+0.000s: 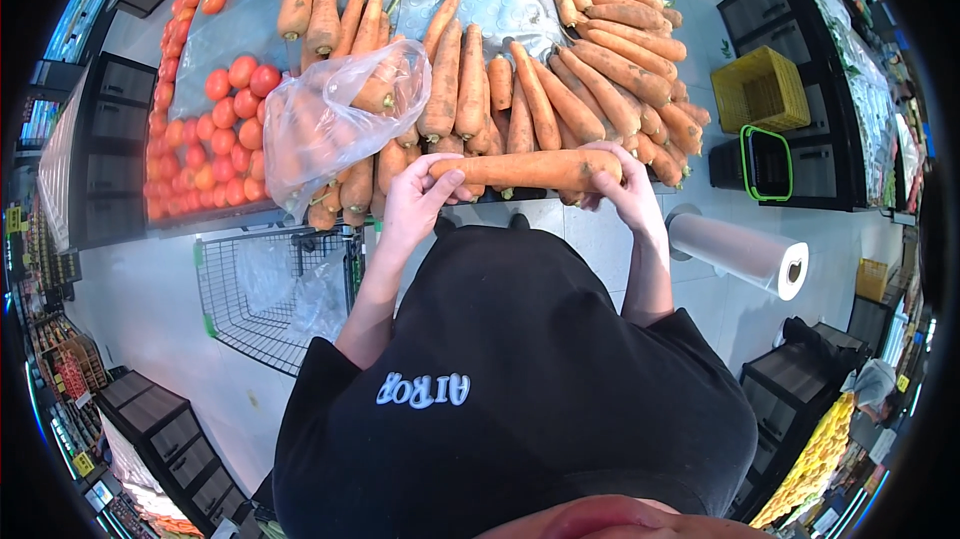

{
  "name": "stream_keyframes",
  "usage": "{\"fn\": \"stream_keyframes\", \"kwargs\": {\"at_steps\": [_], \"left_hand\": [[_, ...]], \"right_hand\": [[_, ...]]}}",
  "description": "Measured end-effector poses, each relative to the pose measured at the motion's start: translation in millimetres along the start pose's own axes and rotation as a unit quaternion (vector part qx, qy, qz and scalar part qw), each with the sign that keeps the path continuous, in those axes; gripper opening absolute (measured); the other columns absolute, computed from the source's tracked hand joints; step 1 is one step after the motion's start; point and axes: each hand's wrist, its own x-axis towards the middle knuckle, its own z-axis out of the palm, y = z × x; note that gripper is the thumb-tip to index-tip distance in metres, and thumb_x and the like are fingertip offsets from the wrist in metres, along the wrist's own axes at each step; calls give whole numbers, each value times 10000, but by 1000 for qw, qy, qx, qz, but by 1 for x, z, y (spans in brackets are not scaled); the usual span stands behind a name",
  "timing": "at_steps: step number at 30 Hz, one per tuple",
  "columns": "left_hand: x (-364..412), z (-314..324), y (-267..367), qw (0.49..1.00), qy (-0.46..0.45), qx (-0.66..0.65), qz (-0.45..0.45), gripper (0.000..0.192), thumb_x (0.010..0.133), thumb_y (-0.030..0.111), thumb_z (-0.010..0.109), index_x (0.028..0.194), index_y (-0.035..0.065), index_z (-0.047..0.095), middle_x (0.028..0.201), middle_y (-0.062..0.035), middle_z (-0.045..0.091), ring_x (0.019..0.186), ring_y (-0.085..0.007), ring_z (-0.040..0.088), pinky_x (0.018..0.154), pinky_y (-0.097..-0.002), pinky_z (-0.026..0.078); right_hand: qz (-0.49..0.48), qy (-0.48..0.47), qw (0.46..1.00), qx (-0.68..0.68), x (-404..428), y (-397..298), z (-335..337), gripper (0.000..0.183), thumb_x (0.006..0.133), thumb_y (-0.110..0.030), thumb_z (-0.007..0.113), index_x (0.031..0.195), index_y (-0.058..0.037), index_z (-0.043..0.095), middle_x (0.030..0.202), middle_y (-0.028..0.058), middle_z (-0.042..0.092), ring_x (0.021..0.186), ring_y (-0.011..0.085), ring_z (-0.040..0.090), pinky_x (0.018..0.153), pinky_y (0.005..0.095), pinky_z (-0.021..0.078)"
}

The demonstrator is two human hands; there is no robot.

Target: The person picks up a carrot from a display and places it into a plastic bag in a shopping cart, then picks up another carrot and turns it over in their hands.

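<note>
A large carrot (529, 169) lies level between my two hands, in front of the near edge of a produce display. My left hand (424, 194) grips its narrower end and my right hand (624, 183) holds the thicker end. Just beyond it, many loose carrots (574, 111) are laid in rows, some bearing dark soil marks. A clear plastic bag (330, 123) with carrots showing through it rests on the pile, left of my left hand, its mouth open. Red tomatoes (225, 138) are heaped farther left.
A wire shopping cart (259, 333) holding clear plastic bags stands at the left below the display. To the right are a roll of plastic bags (735, 254), a black basket with a green rim (765, 164) and a yellow crate (757, 93) beside a black cabinet.
</note>
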Motion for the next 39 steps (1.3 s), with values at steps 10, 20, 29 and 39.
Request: {"fn": "stream_keyframes", "kwargs": {"at_steps": [10, 20, 29, 39], "left_hand": [[-5, 6, -3, 999, -10, 29, -19, 361, 989, 174, 572, 1301, -1, 527, 1013, -99, 700, 847, -135, 680, 766, -238, 508], [-13, -3, -10, 1000, 11, 20, 4, 296, 996, 140, 554, 1246, -17, 565, 998, -107, 696, 873, -131, 663, 807, -254, 515], [-18, -13, -16, 999, 41, 23, 10, 255, 995, 137, 563, 1170, -39, 620, 989, -112, 700, 867, -136, 666, 820, -269, 530], [-29, -21, -15, 995, 56, 82, 5, 443, 980, 274, 601, 663, -25, 682, 747, -81, 711, 718, -114, 649, 699, -252, 500]], "right_hand": [[-164, 258, 945, -117, 24, -19, -3, 404, 852, -142, 739, 1200, -9, 582, 1073, 81, 658, 992, 143, 618, 883, 298, 494], [-208, 266, 782, -524, 57, 26, -7, 361, 855, -138, 675, 1195, -42, 603, 1297, 163, 555, 1315, 365, 445, 1129, 528, 293], [-372, 159, 841, -361, 99, -20, 63, 116, 825, -67, 709, 930, -29, 678, 1004, 123, 678, 974, 308, 644, 857, 385, 516], [-312, -54, 909, -272, 208, 6, 190, 444, 803, -305, 722, 1102, 10, 631, 1046, 232, 651, 978, 373, 644, 870, 433, 500]]}}
